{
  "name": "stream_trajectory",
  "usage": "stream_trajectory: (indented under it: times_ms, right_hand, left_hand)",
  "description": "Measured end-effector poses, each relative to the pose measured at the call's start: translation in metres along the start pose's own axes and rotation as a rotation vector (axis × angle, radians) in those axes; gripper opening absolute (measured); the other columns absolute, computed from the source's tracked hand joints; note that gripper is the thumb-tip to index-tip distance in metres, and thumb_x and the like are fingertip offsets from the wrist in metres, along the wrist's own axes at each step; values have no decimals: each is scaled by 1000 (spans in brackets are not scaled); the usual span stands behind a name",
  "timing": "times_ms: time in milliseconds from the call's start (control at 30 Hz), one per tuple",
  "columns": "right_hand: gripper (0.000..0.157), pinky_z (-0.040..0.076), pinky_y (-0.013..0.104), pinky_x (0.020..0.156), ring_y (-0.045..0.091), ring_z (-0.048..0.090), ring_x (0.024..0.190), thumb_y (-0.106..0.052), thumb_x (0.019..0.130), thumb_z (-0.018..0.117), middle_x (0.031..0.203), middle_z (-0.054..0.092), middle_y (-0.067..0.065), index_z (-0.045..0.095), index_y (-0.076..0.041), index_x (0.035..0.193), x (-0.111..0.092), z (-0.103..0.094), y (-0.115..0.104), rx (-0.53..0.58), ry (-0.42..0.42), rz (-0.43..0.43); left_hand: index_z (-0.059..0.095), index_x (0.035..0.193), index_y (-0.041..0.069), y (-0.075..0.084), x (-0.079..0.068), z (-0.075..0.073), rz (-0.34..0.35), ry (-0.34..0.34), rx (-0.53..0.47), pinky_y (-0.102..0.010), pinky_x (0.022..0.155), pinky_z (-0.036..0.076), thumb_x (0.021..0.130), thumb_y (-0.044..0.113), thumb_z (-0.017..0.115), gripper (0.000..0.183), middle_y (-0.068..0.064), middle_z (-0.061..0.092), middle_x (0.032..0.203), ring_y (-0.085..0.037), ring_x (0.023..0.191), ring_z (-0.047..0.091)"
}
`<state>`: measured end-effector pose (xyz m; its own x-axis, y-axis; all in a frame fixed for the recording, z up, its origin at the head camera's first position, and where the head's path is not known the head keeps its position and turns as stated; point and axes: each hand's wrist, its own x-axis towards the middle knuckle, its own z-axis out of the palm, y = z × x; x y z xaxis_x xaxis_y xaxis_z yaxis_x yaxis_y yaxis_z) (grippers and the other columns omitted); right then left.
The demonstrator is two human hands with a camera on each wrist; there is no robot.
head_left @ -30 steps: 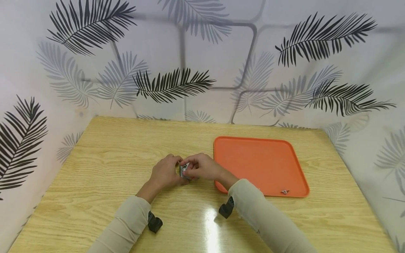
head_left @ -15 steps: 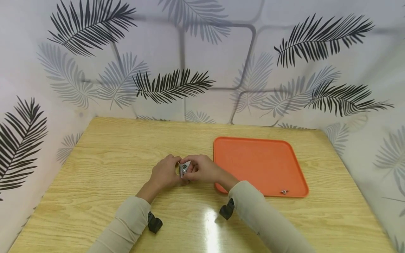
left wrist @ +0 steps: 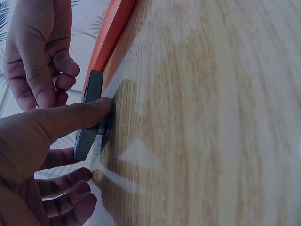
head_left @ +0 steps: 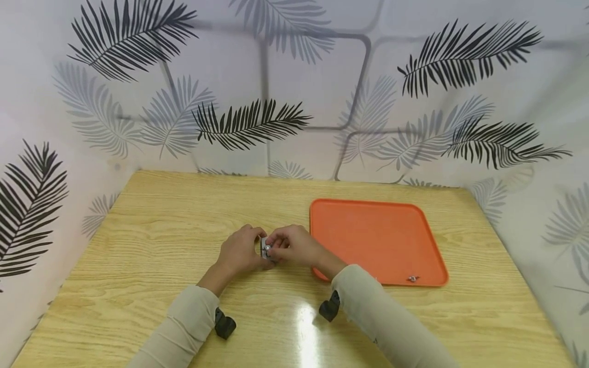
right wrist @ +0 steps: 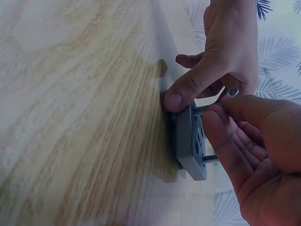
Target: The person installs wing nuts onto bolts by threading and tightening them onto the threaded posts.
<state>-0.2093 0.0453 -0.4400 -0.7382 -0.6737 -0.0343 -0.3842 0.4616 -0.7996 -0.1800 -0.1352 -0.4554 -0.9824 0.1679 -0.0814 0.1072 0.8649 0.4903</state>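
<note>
My left hand (head_left: 239,250) grips a small grey metal plate (right wrist: 185,136) by its edges, low over the table. Holes run through the plate, and two threaded bolts (right wrist: 209,159) stick out of its upper face. Thumb and fingertips of my right hand (head_left: 296,246) pinch a small silver piece (right wrist: 231,92) at the end of one bolt; it looks like a wing nut, partly covered by the fingers. In the left wrist view the left thumb lies across the plate's underside, while the right hand's fingers are curled beyond it.
An orange tray (head_left: 368,235) lies right of the hands on the wooden table (head_left: 175,214). Near its front right corner sits a small metal part (head_left: 412,279) resembling a wing nut. A leaf-patterned wall covering (head_left: 313,92) rises behind the table.
The right fingertips have shifted slightly and now close in on the small silver piece, covering more of the plate. The left hand and plate have stayed nearly in place.
</note>
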Motion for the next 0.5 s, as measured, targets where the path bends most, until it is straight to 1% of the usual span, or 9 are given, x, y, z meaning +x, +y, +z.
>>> stream_trajectory:
  times_ms: [67,200,267,333,433,500]
  right_hand:
    - [14,53,17,61,3,61,68,-6,91,70,88,72,13,71,1,103,-1,0,-2,1,11,11]
    - [14,52,18,63,3,60,69,-9,90,72,88,72,12,72,-1,101,-3,-1,-2,18,23,36]
    - [14,54,21,64,5,62,70,-9,91,69,90,72,13,72,0,102,-4,-3,-2,73,21,66]
    - [16,58,27,65,8,65,70,-9,94,65,91,72,16,71,1,104,-5,-5,-1,154,20,100]
    - [22,60,34,67,11,67,69,-10,100,57,91,70,22,70,6,106,-5,-7,0,267,16,128]
    - [24,61,36,70,11,68,70,-11,102,55,92,70,25,69,8,108,-5,-9,1,310,6,139]
  left_hand:
    - [67,115,12,-1,1,1,2,2,3,-37,71,49,66,38,92,60,-7,60,100,-19,80,53]
    - [68,116,12,-3,2,2,12,9,3,-38,72,50,67,39,92,61,-7,61,101,-19,80,55]
    - [67,116,12,-3,2,3,16,8,0,-38,73,50,67,39,92,62,-7,61,102,-19,81,55]
    - [67,117,12,-4,2,3,12,1,-10,-37,72,50,66,38,92,63,-7,61,102,-19,82,56]
    - [66,118,11,-4,3,3,3,-19,-55,-34,70,47,66,35,93,64,-5,60,100,-18,83,54]
    - [65,118,9,-5,4,4,-2,-33,-100,-33,70,45,66,32,94,64,-4,59,98,-18,83,53]
